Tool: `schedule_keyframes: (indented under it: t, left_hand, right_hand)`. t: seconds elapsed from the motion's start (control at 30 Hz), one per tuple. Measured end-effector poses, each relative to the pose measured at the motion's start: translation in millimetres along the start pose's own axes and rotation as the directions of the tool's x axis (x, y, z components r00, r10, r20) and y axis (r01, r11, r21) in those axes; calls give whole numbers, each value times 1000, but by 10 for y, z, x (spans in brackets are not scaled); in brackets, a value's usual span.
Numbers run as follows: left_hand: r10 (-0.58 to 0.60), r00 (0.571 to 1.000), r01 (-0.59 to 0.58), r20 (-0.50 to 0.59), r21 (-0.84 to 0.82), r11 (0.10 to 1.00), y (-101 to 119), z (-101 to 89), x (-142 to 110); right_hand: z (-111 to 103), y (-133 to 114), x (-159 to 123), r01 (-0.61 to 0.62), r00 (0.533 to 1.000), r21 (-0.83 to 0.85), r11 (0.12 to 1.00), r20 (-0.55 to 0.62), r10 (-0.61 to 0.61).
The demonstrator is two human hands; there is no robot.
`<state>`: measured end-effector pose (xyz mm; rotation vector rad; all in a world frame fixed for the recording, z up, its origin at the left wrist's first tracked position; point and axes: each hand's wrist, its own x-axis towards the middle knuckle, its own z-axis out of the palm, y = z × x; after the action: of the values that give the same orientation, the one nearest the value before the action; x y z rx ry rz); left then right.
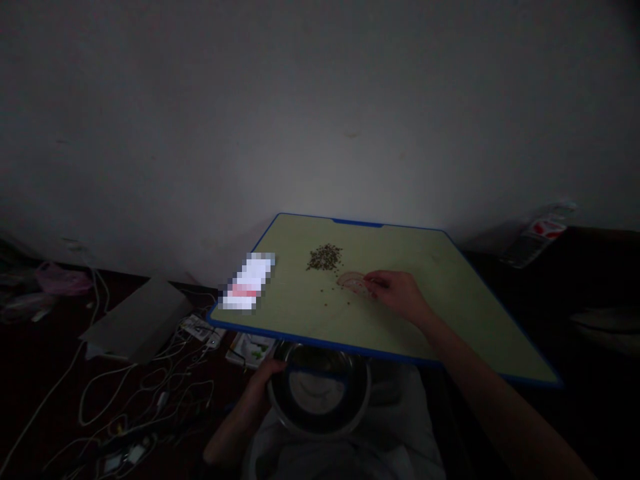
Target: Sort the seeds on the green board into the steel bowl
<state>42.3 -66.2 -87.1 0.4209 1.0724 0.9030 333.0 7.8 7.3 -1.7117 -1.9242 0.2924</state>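
My right hand (397,291) is closed, pinching a clear, rounded plastic piece with reddish edges (354,283) against the board (400,327). The piece's exact kind is hard to make out in the dim light. Just beyond and left of it lies a pile of small dark seeds or beans (325,258). Several loose ones are scattered near the plastic piece. Below the board's near edge, my left hand (263,387) grips the left rim of a round metal bowl (320,407) over my lap. The bowl's far part is under the board's edge.
A bright phone-like screen (249,283), blurred out, lies on the board's left side. Cables (160,380), a power strip (203,330) and a grey box (137,320) are on the floor at left. A bottle (540,233) lies tilted at right. A wall (320,120) stands behind.
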Motion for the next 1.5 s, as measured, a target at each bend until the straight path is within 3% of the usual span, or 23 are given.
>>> schedule_keyframes:
  t: [0.8, 1.23, 1.4, 1.5]
  left_hand:
    - [-3, 1000, 3, -19, -6, 1000, -33, -55, 77]
    - [-18, 999, 17, -40, -11, 1000, -15, -23, 49]
    - [-12, 997, 11, -76, -16, 1000, -26, -39, 28]
    - [-21, 998, 18, -67, -39, 999, -33, -27, -10]
  right_hand:
    - [105, -181, 109, 143, 989, -99, 985, 61, -138]
    - [166, -308, -43, 287, 956, -108, 952, 91, -278]
    - [177, -351, -196, 333, 943, -86, 939, 52, -329]
    - [140, -343, -274, 303, 952, -38, 952, -40, -304]
